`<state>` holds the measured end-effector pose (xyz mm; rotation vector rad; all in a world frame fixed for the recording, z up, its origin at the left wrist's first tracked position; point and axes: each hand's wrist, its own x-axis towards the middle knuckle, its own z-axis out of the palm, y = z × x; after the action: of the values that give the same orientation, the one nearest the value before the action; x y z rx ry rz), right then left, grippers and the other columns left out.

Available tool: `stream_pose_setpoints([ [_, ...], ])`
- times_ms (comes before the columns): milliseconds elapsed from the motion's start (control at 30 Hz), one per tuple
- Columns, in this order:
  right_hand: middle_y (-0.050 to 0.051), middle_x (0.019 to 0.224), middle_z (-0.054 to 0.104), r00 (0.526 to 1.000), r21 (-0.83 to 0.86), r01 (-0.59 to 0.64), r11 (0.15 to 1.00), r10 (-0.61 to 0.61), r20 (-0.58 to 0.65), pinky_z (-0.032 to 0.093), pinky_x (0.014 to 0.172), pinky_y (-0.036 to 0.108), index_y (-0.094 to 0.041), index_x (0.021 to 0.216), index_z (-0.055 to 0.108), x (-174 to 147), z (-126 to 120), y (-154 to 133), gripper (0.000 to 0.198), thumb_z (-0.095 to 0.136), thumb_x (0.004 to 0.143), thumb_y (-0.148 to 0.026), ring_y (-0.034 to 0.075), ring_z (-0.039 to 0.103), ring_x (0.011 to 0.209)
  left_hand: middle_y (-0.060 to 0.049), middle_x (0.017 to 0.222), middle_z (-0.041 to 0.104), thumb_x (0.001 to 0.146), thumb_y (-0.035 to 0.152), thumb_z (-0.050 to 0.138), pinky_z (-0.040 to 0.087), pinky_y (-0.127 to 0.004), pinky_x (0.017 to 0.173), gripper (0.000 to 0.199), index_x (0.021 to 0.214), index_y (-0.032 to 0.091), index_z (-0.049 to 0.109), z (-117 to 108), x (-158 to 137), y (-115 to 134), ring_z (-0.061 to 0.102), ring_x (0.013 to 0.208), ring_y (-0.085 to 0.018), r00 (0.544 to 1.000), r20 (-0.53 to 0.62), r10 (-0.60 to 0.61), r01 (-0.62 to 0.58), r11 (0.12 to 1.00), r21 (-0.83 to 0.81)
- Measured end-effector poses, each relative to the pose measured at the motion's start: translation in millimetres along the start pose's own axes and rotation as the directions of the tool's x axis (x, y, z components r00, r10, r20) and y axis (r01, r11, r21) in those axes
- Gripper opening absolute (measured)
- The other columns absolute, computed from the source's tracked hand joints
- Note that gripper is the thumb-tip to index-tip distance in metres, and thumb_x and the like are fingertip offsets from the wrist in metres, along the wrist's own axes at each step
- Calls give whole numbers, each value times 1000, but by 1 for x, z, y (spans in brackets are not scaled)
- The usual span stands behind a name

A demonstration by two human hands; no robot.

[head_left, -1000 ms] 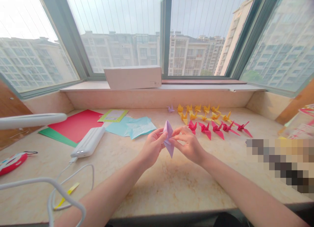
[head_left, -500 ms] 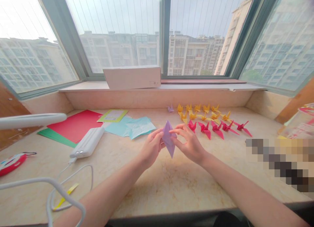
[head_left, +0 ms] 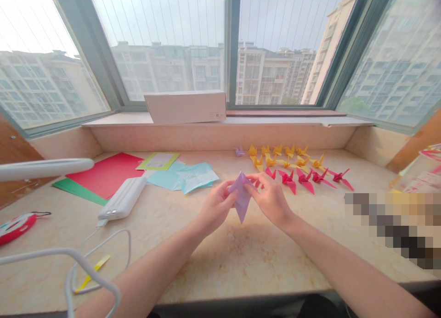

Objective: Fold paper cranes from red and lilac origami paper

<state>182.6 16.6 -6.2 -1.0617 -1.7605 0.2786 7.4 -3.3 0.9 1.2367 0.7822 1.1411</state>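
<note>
A folded purple origami paper (head_left: 242, 201), diamond-shaped with one point down, is held up over the counter between both hands. My left hand (head_left: 220, 201) pinches its left edge, thumb on the near face and fingers behind. On the other side, my right hand (head_left: 270, 196) grips the right edge with the thumb on the front face; its fingers are partly behind the paper. Just beyond the right hand stand red paper cranes (head_left: 305, 180), with several yellow paper cranes (head_left: 287, 157) in rows farther back. One small purple paper crane (head_left: 239, 150) is at the left of the yellow ones.
To the left lie light blue paper sheets (head_left: 168, 178), red paper (head_left: 110, 173), green paper (head_left: 77, 192) and a white power bank (head_left: 123, 198). Its white cable (head_left: 129, 249) loops near my left forearm. A white box (head_left: 186, 108) stands on the window ledge.
The purple paper has turned to show a wider face. My right thumb has moved onto its front, and the right fingers have shifted behind its upper right edge.
</note>
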Motion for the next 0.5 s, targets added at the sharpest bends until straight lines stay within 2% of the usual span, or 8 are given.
stream_pose_setpoints([
  [133,5,85,71,998,14,-66,998,66,-16,54,75,36,-21,113,69,0,0,0,27,63,89,-32,21,66,78,-8,88,73,77,35,76,50,-30,71,43,113,16,63,0,0,0,68,79,-21,999,27,-17,18,999,-27],
  [300,7,96,75,998,78,-53,996,55,-23,54,80,38,-22,99,71,-1,0,3,18,57,93,-32,24,69,89,-9,95,74,77,31,76,52,-36,79,48,119,16,59,-1,2,1,69,86,-23,999,-7,-44,43,995,-93],
  [400,7,99,73,999,84,17,996,-13,-50,53,84,39,-23,98,67,-1,-1,2,14,55,95,-30,24,68,94,-9,98,74,77,30,77,51,-37,84,46,118,17,59,-3,3,-1,70,89,-23,996,-60,-62,54,991,-126],
  [500,9,114,69,985,19,159,987,-157,-67,47,97,44,-23,96,63,-1,-4,-3,10,53,96,-26,25,62,110,-10,99,75,77,32,78,50,-36,86,44,114,16,60,-6,5,-3,70,89,-22,996,-77,-52,37,982,-183],
])
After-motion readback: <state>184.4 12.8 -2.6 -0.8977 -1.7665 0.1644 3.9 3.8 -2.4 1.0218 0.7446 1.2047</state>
